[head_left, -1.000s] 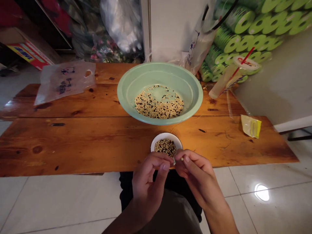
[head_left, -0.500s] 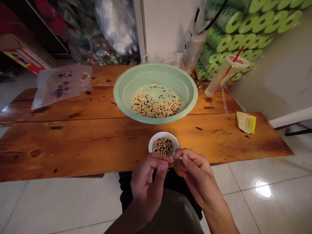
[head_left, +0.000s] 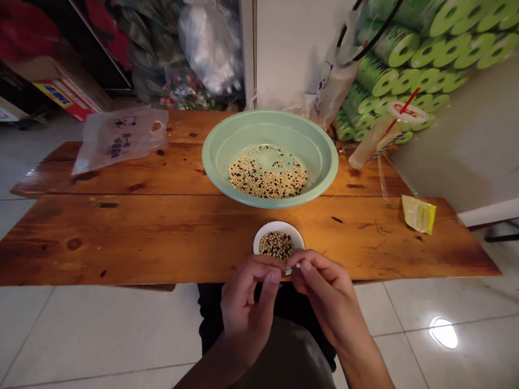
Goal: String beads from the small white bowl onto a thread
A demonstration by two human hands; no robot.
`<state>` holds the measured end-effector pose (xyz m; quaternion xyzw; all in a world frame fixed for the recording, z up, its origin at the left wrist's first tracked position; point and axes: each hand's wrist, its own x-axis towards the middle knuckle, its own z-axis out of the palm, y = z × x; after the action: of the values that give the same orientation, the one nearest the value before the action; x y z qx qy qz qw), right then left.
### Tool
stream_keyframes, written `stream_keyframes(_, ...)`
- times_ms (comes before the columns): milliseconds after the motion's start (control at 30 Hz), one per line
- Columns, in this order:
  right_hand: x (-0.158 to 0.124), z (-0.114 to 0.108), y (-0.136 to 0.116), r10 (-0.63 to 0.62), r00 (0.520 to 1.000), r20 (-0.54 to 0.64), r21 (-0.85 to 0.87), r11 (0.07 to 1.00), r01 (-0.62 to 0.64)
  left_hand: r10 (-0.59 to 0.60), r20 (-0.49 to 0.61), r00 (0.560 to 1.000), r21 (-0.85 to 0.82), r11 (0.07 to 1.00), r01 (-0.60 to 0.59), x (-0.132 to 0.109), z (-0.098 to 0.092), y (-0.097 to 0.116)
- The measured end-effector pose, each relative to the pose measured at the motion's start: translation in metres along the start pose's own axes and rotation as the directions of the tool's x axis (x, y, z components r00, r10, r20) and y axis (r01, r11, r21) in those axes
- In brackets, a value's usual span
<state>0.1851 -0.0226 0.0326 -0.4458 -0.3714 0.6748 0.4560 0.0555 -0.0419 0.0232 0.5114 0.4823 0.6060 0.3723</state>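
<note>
My right hand (head_left: 327, 282) pinches one small pale bead (head_left: 298, 265) between thumb and forefinger. Close beside it is my left hand (head_left: 252, 294), its thumb and forefinger drawn together; whatever lies between them is too small to make out. Both hands are over the table's front edge, just in front of a small white bowl (head_left: 258, 237). That bowl contains mixed pale and dark beads (head_left: 276, 246), and the fingers hide part of its near rim. Behind it stands a wide pale green basin (head_left: 270, 203) with many loose cream and black beads (head_left: 267, 181) spread over its bottom.
A wooden table (head_left: 162, 232) carries a flat plastic bag (head_left: 117, 140) at left. On the right are a drink cup (head_left: 379, 135) with a red straw and a yellow-and-clear packet (head_left: 419, 214). Green rolls (head_left: 405, 81) are stacked against the wall behind.
The view has shifted slightly, so the table and basin appear further right. My hands keep nearly the same pose, and the bead is still in my right fingertips.
</note>
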Motion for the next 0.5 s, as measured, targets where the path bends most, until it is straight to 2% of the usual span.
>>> stream_keyframes(100, 0.0, -0.003, 0.003, -0.029, 0.999, -0.023, -0.14, 0.99, 0.026, -0.04, -0.034, 0.999, -0.026, 0.999, 0.039, 0.001, 0.003, -0.005)
stream_keyframes(200, 0.002, -0.005, 0.006, 0.006, 1.0, -0.021, -0.177, 0.984, -0.01, -0.123, -0.047, 0.991, -0.097, 0.988, 0.118, 0.003, 0.006, -0.012)
stream_keyframes(267, 0.004, -0.006, 0.008, -0.004, 0.998, -0.061, -0.192, 0.981, -0.008, -0.16, -0.032, 0.987, -0.128, 0.98, 0.155, 0.004, 0.009, -0.016)
stream_keyframes(400, 0.009, -0.008, 0.011, -0.075, 0.987, -0.141, -0.191, 0.98, 0.047, -0.152, -0.002, 0.988, -0.129, 0.98, 0.151, 0.006, 0.013, -0.024)
stream_keyframes(500, 0.011, -0.011, 0.014, -0.117, 0.979, -0.168, -0.224, 0.972, 0.078, -0.132, 0.026, 0.991, -0.047, 0.99, 0.133, 0.005, 0.016, -0.032)
